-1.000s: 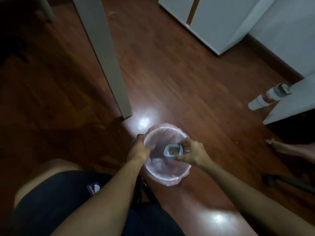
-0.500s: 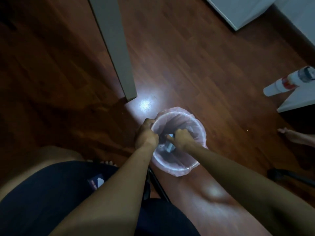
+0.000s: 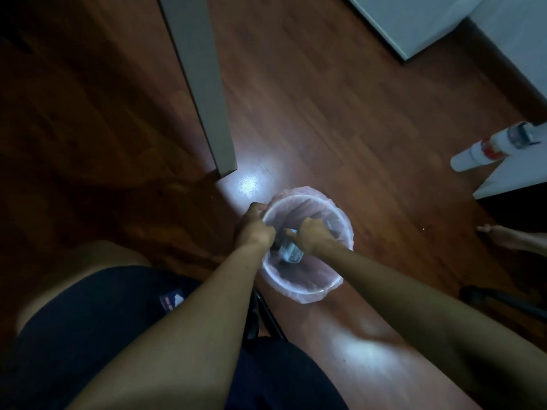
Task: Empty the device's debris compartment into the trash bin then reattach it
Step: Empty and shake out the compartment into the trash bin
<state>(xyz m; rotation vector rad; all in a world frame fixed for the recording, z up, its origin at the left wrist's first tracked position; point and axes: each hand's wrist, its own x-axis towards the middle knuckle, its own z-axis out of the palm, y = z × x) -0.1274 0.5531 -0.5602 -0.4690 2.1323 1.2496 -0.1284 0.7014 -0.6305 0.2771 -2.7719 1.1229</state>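
A small round trash bin (image 3: 307, 287) lined with a pink plastic bag stands on the wooden floor in front of me. My left hand (image 3: 254, 229) grips the bin's left rim. Inside the bin's mouth, my right hand (image 3: 313, 235) holds a small pale blue debris compartment (image 3: 291, 252), tipped downward. Its contents are hidden from view. The device itself, white with a red band and a grey end (image 3: 491, 146), sticks out from a white surface at the right edge.
A grey table leg (image 3: 204, 93) meets the floor just behind and to the left of the bin. White cabinets (image 3: 414, 22) stand at the back right. Another person's bare foot (image 3: 509, 239) rests at the right. My knees and dark shorts fill the bottom.
My right hand has moved from above the bin's rim down into the bin and turned the compartment over, from mouth-up to tipped downward. The left hand stays on the rim.
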